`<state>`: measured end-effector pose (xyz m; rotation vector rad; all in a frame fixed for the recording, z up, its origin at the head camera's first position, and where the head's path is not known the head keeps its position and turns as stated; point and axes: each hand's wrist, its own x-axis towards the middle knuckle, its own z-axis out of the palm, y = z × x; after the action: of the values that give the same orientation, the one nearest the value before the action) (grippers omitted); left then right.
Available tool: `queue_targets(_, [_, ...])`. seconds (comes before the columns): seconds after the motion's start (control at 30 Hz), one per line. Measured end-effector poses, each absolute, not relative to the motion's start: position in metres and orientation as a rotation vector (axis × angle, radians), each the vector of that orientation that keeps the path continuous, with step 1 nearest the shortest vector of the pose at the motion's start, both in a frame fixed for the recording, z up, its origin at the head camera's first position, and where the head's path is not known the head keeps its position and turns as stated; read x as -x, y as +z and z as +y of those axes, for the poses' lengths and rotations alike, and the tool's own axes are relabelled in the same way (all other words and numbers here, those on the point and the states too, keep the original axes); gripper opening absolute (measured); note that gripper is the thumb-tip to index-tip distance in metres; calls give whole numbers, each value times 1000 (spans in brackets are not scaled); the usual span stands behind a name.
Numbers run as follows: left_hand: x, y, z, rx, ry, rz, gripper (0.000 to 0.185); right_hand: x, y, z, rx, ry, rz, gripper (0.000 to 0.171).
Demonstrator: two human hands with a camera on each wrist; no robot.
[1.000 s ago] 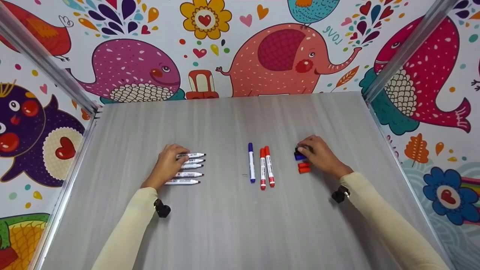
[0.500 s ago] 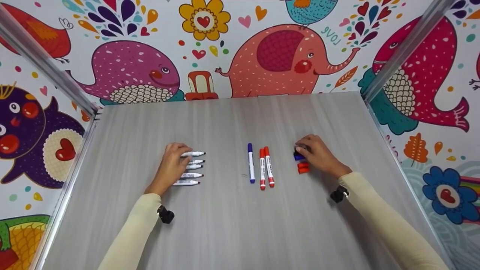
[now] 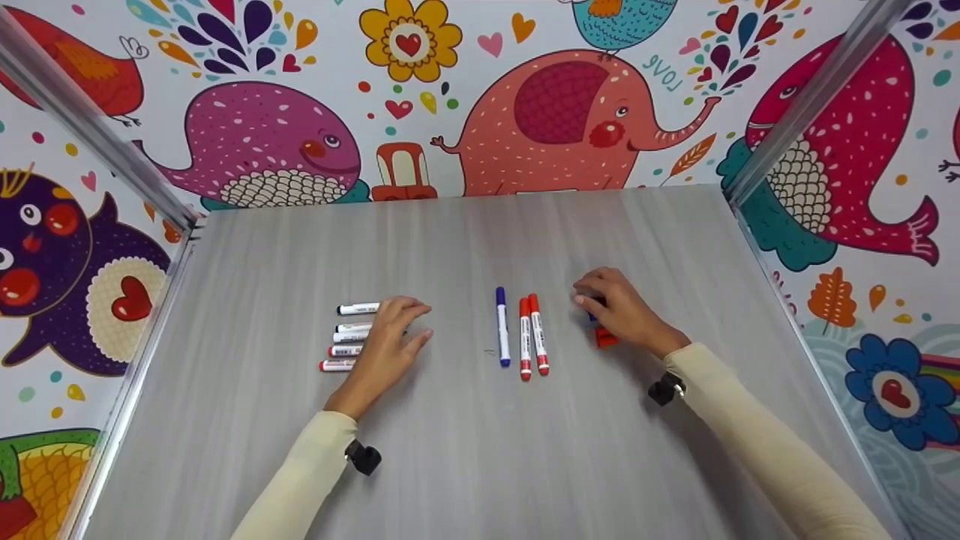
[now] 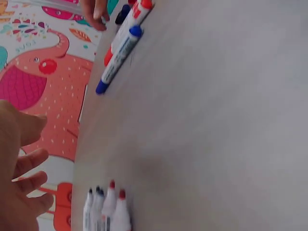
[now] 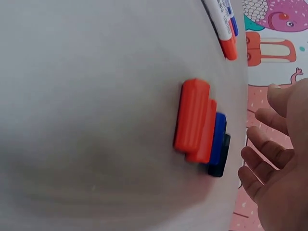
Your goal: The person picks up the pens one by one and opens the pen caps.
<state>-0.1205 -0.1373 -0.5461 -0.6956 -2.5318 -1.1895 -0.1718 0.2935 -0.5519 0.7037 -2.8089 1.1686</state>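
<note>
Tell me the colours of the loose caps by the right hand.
Two orange-red, one blue, one black caps; clearest in the right wrist view.

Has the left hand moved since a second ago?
Yes. The left hand has slid right along the row of uncapped white markers, from their barrel ends to their tips, toward the blue-capped white marker.

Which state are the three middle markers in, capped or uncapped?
Capped. The blue marker and two red markers each show a coloured cap on the far end.
</note>
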Motion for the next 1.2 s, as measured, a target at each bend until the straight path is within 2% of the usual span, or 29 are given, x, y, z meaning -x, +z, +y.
queue_targets(0.57, [93,-557,-99,717,-1318,-2628,40,174,-544,261,-714,1199,-2893,35])
queue_targets(1.2, [88,-592,-70,733,-1419,-2549,46,178,-552,234,-748,1200,-2928,42])
